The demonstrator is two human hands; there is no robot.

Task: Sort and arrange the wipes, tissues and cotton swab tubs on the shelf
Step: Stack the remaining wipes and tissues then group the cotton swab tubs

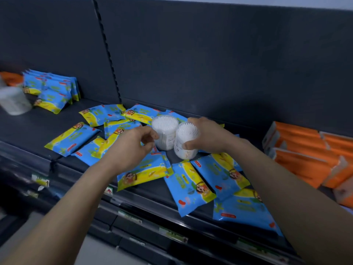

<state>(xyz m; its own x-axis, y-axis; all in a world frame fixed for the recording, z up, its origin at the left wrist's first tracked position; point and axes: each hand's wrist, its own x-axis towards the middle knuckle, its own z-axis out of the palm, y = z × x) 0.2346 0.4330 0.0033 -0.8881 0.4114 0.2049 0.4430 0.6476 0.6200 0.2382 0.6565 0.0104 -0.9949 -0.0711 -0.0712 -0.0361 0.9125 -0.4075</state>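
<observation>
Two clear cotton swab tubs stand side by side in the middle of the dark shelf (34,129). My right hand (206,135) grips the right tub (186,142), thumb on its front and fingers over its far side. The fingertips of my left hand (133,145) curl against the side of the left tub (165,131). Several blue and yellow wipe packs (191,185) lie scattered flat around both tubs. More wipe packs (53,87) stand in a row at the back left. Orange tissue packs (305,155) are stacked at the right.
A third clear tub (13,101), blurred, stands at the far left, with an orange pack (11,78) behind it. The slotted upright (108,48) divides the dark back panel. Price labels (41,180) run along the shelf's front rail, with lower shelves beneath.
</observation>
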